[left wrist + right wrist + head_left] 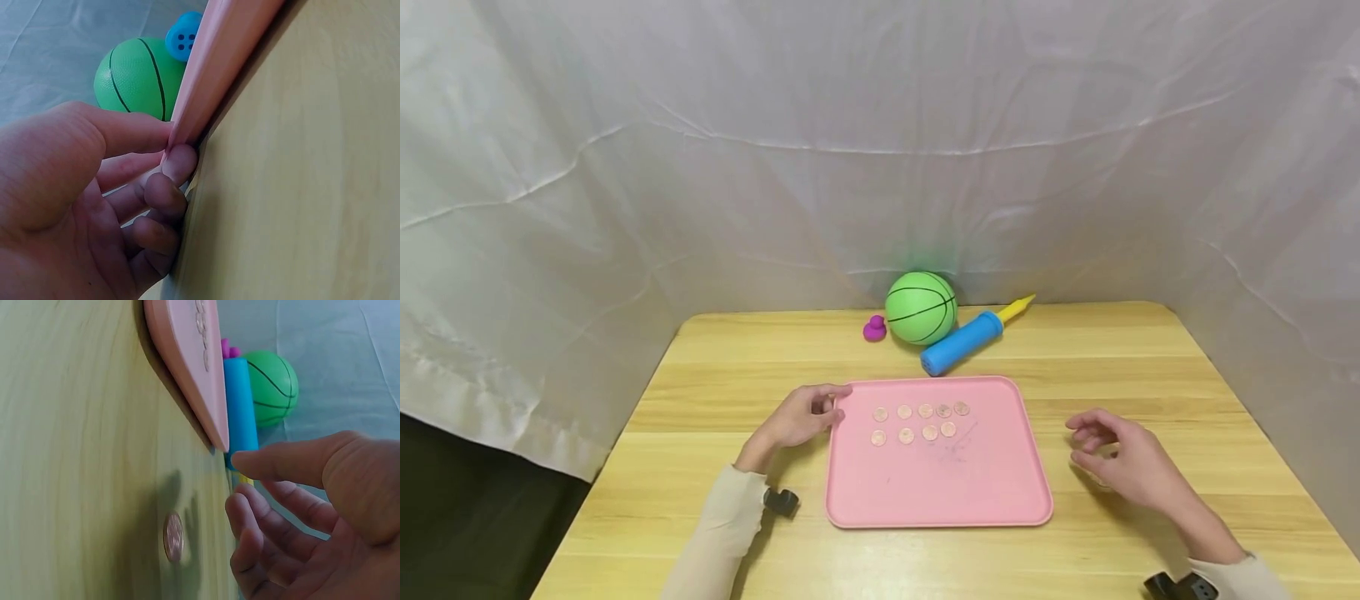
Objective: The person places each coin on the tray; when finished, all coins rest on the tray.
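Observation:
A pink tray [940, 492] lies on the wooden table, carrying two rows of several copper-coloured coins [906, 436]. My left hand [801, 415] pinches the tray's far left corner; in the left wrist view the thumb [140, 131] lies on the rim and a fingertip [180, 164] sits under it. To the right of the tray, my right hand [1123, 462] hovers over the table with loosely curled fingers and nothing between them. Below that hand, a single coin [173, 536] shows on the table in the right wrist view, mostly hidden by the hand in the head view.
Behind the tray stand a green ball [921, 308] with black lines, a small purple rubber duck-like toy [875, 329] and a blue hand pump [962, 342] with a yellow nozzle [1017, 308]. Pale cloth [880, 167] hangs around the table's back and sides.

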Available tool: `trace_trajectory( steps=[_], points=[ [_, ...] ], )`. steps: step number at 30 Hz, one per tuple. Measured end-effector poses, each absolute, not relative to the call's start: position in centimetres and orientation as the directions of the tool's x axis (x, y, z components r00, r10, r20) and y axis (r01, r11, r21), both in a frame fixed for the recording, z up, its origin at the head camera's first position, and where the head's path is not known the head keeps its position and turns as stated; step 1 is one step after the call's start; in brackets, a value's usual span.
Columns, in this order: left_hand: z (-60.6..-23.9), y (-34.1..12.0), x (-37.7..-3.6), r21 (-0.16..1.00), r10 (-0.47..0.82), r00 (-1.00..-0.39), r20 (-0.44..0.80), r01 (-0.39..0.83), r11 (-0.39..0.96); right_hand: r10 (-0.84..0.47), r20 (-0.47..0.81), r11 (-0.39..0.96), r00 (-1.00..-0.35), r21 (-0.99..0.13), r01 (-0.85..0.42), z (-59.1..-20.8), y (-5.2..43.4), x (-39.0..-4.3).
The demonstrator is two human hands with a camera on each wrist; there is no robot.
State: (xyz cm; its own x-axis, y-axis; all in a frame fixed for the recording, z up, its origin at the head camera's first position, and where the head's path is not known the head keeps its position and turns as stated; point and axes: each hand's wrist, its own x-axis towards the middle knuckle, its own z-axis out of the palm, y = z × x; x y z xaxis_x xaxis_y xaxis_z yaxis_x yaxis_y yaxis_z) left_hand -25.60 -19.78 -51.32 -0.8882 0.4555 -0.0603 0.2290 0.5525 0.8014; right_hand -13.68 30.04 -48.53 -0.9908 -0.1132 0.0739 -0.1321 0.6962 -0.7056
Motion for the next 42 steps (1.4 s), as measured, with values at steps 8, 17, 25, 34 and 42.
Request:
trace_trajectory(
  steps=[8, 17, 25, 34, 42],
  points=[
    [-51.3, -19.5, -25.7, 0.797, 0.457, -0.887, -0.062, 0.232, 0.558, -0.137, 0.049, 0.732, -0.989, -0.668, -0.135, -48.4, 32.2, -12.8],
    [-51.2, -19.8, -25.9, 0.788, 0.462, -0.885, -0.060, 0.242, 0.566, -0.147, -0.022, 0.770, -0.989, -0.630, -0.101, -48.8, 33.2, -12.1],
    [-51.2, -19.8, -25.8, 0.792, 0.465, -0.883, -0.063, 0.240, 0.562, -0.159, -0.033, 0.783, -0.987, -0.613, -0.105, -50.0, 33.4, -11.7],
    [-51.0, -19.7, -25.6, 0.801, 0.451, -0.890, -0.073, 0.217, 0.558, -0.210, -0.049, 0.764, -0.976, -0.631, -0.133, -50.1, 33.3, -12.1],
    [-51.1, -19.6, -25.4, 0.790, 0.435, -0.895, -0.098, 0.196, 0.581, -0.166, -0.123, 0.800, -0.978, -0.597, -0.060, -49.6, 33.0, -12.6]
  ],
)
